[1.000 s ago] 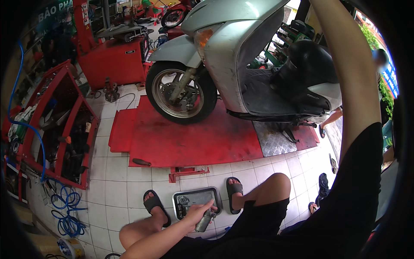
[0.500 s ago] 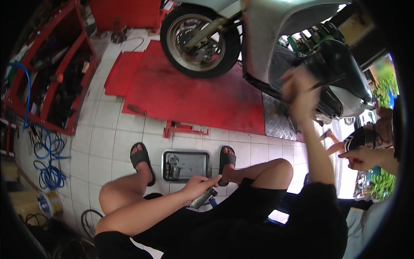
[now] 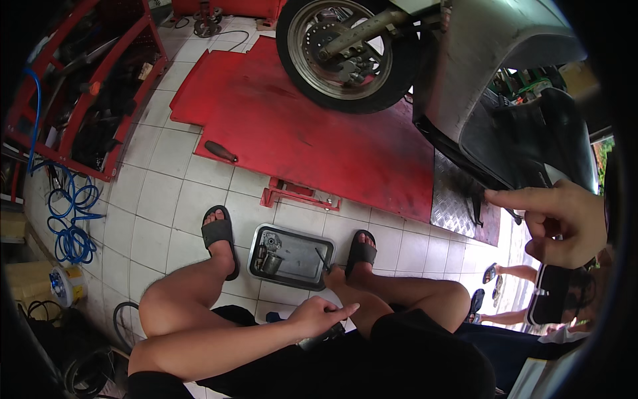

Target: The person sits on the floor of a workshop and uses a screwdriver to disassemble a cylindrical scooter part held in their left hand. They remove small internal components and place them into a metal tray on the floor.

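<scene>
A dark metal part (image 3: pixel 321 338) sits low between the person's thighs, in the left hand (image 3: pixel 318 316) – the fingers are curled together over it, one digit stretched out to the right. Much of the part is hidden under the palm; what shows has its long axis slanting from lower left to upper right.

The right hand (image 3: pixel 336 278) lies ahead of the part and slightly to its right, at the near right corner of a metal tray (image 3: pixel 296 258). It looks closed on the end of a thin tool (image 3: pixel 321 257) that points forward and left over the tray; whether its tip touches I cannot tell. Left and right hand stand near each other, apart, with the left nearer the body.

In the tray, loose metal pieces (image 3: pixel 270 262) gather at the left, and bare pan shows toward the right. The tray's raised rim lies between two sandalled feet; beyond it, a strip of tiles runs up to the red platform (image 3: pixel 306 159) – and a co-worker's hand (image 3: pixel 561 219) points in from the right.
</scene>
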